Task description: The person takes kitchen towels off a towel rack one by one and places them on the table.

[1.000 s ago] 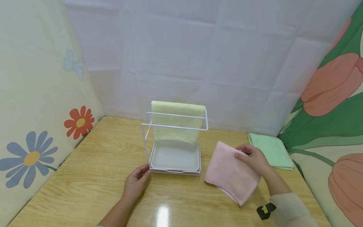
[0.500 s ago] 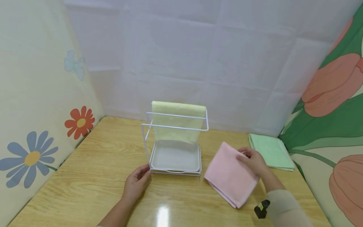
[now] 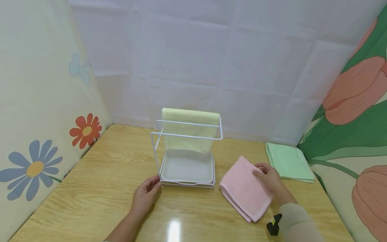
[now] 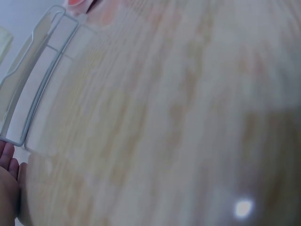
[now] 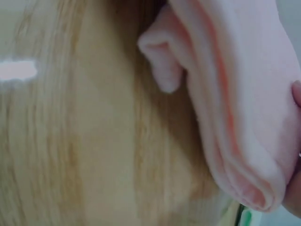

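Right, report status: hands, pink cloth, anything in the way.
Left fingers on near-left corner of white rack. Right fingers pinching pink cloth, folded, beside rack. Green cloth farther right, not between them.

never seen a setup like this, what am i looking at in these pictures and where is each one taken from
There is no robot here: a person works with two bare hands. The wide picture comes from a camera on the person's head, looking forward and down. The other two come from cameras on the wrists: the left one shows mostly table, the right one a blurry close-up of cloth.

On the wooden table stands a white wire rack with a pale tray in its base and a yellow cloth hanging at its back. A folded green cloth lies to the right.

The left hand touches the rack's near left corner. The right hand holds a folded pink cloth between thumb and fingers.
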Motion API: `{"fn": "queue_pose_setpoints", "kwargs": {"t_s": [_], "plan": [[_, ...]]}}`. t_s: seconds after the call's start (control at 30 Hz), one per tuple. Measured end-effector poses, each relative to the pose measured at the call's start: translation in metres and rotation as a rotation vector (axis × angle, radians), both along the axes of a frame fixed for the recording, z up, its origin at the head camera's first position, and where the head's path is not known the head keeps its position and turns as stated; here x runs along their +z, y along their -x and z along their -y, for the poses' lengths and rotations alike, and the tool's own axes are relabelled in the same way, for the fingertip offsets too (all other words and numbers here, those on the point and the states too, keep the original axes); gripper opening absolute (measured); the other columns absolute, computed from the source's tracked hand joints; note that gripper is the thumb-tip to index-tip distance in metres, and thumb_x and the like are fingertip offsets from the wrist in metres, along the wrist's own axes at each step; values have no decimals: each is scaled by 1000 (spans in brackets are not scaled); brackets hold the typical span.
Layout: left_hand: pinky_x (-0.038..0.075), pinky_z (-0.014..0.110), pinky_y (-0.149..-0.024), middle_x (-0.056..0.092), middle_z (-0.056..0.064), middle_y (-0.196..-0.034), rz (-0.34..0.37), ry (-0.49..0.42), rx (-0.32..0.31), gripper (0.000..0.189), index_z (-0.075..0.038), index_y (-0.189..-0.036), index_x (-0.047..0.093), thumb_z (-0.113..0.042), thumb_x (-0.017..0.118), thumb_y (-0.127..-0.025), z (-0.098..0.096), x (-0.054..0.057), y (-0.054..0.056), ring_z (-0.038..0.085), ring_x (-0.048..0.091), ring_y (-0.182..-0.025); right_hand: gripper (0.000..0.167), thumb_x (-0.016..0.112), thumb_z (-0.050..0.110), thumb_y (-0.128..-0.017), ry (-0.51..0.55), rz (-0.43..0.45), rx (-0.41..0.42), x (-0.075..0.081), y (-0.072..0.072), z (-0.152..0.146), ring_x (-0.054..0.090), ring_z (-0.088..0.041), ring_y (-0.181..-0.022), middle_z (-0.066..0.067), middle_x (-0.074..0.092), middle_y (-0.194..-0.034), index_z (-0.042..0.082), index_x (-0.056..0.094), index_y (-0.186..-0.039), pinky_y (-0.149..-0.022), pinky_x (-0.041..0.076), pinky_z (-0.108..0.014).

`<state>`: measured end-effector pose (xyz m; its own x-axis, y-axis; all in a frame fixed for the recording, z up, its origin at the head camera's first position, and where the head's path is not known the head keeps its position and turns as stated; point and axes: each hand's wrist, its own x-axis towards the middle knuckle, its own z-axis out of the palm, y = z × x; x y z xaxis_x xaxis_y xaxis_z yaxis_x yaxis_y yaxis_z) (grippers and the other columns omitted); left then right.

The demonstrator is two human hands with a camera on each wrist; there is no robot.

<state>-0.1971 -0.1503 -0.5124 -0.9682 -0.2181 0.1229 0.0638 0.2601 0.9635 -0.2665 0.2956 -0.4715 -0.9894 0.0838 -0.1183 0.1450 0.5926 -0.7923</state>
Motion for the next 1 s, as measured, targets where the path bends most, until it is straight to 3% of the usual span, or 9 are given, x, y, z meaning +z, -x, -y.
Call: {"fn": "queue_pose_setpoints", "kwargs": {"t_s": [0.27,0.53,0.67,0.83,1.0], "plan": [[48,6,-78,66,25,-121,11,-4,-7,32,8,-121,62,-8,65,-94,1,-1,-1,-14,55,-87,37,65,18,-94,63,-1,-40,-13,2,-1,57,-10,-78,-12,66,-102,1,57,-126,-70,48,-25],[49,6,-77,66,26,-120,-10,-4,-12,31,9,-120,62,-7,65,-93,0,-3,0,-13,55,-88,38,64,22,-94,-58,-9,-41,-20,3,-2,56,-22,-93,-18,63,-112,5,59,-127,-71,46,-24],[49,6,-78,67,25,-118,-10,2,1,30,8,-119,63,-6,65,-93,-1,-4,0,-14,56,-87,39,64,23,-95,-55,-21,-35,-22,2,-4,59,-27,-99,-21,64,-118,4,58,-128,-74,47,-24],[49,7,-77,67,25,-118,-9,4,6,29,7,-119,64,-6,65,-93,-1,-4,1,-14,56,-87,45,63,27,-96,-65,-38,-7,-19,-4,-3,58,-36,-114,-25,58,-130,1,54,-132,-91,51,-38],[49,7,-78,66,25,-119,5,-8,5,30,7,-120,63,-6,65,-93,0,-3,2,-14,56,-87,55,60,33,-97,-114,-49,21,-4,-18,9,44,-45,-131,-29,46,-144,0,47,-139,-110,38,-56]]}}
